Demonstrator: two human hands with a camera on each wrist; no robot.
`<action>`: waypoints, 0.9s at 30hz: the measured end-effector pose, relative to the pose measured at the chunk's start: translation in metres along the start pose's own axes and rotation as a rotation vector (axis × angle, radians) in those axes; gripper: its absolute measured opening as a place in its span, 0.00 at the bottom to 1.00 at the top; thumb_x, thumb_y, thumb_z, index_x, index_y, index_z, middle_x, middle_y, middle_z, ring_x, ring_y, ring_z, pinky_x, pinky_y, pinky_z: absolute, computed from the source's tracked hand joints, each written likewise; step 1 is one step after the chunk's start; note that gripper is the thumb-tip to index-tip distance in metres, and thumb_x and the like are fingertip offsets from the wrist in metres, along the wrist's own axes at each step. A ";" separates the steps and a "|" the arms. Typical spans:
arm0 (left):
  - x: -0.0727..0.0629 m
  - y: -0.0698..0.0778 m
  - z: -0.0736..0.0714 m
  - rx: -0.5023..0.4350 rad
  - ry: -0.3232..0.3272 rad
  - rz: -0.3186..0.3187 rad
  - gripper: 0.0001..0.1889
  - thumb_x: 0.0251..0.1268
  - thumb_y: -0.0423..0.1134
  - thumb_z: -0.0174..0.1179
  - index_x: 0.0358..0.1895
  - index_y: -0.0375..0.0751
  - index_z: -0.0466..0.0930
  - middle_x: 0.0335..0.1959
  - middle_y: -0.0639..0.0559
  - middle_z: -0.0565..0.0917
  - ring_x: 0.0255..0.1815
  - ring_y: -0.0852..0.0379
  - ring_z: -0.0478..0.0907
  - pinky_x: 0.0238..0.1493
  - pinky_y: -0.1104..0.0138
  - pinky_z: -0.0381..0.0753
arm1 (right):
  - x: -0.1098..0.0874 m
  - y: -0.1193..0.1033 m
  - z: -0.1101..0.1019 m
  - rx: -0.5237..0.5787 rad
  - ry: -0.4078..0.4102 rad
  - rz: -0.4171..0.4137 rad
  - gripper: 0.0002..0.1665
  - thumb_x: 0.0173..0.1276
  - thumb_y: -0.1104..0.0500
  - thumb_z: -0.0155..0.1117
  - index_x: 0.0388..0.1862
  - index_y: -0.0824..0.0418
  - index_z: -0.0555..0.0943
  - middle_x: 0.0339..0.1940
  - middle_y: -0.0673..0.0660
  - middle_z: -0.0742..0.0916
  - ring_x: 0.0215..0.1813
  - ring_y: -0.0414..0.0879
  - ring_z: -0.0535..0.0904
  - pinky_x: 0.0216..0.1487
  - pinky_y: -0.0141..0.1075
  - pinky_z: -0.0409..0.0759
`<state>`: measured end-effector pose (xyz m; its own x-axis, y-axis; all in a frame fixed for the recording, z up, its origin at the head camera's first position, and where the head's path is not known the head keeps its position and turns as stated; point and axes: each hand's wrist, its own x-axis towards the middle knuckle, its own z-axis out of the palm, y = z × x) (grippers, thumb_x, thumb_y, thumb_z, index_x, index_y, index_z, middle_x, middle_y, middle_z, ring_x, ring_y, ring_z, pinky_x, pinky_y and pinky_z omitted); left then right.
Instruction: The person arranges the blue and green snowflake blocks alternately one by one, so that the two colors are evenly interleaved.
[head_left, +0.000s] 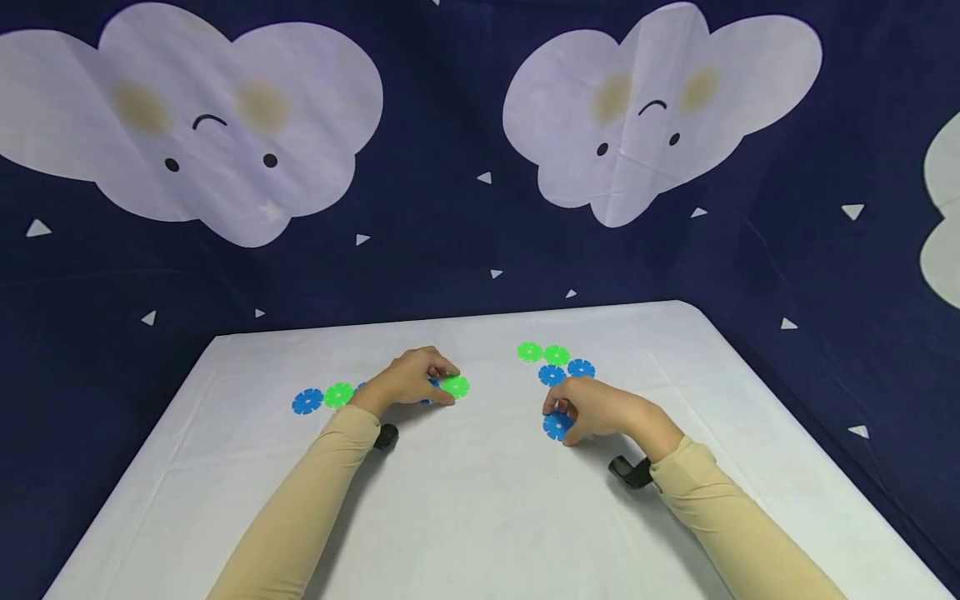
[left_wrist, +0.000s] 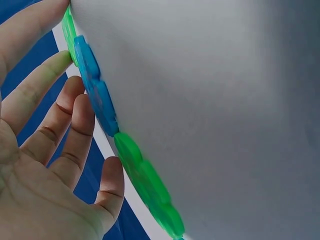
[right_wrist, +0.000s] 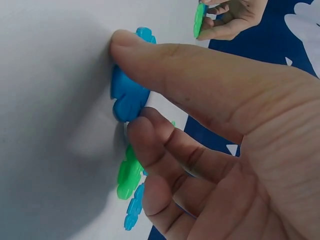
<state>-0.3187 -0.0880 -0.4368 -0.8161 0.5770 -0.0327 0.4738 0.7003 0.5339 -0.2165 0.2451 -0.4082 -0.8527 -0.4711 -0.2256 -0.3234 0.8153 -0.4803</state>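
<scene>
In the head view my left hand (head_left: 412, 379) pinches a green notched snowflake disc (head_left: 457, 386) at the right end of a row, thumb and finger at its edges. The row's other discs include a blue disc (head_left: 307, 401) and a green disc (head_left: 338, 395) at the left; my hand partly covers the rest. In the left wrist view a blue disc (left_wrist: 97, 90) and a green disc (left_wrist: 150, 185) lie beside my fingers. My right hand (head_left: 600, 407) holds a blue snowflake disc (right_wrist: 129, 92) by its edges, thumb on one side and fingertips on the other.
Beyond my right hand, two green discs (head_left: 529, 352) and two blue discs (head_left: 552, 376) lie close together. A white cloth (head_left: 480, 517) covers the table, and a dark blue curtain (head_left: 435, 275) with clouds hangs behind it. Black wrist cameras (head_left: 630, 472) sit under both wrists.
</scene>
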 end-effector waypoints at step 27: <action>0.004 0.000 0.004 0.006 0.005 -0.024 0.22 0.56 0.46 0.84 0.56 0.56 0.93 0.50 0.56 0.86 0.52 0.55 0.79 0.59 0.55 0.79 | 0.013 0.003 -0.008 0.018 -0.082 0.056 0.23 0.53 0.66 0.88 0.42 0.55 0.83 0.39 0.52 0.83 0.43 0.43 0.76 0.47 0.35 0.78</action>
<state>-0.3210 -0.0836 -0.4403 -0.8288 0.5579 -0.0418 0.4557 0.7165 0.5282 -0.2320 0.2438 -0.4061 -0.8325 -0.4515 -0.3209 -0.2680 0.8353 -0.4800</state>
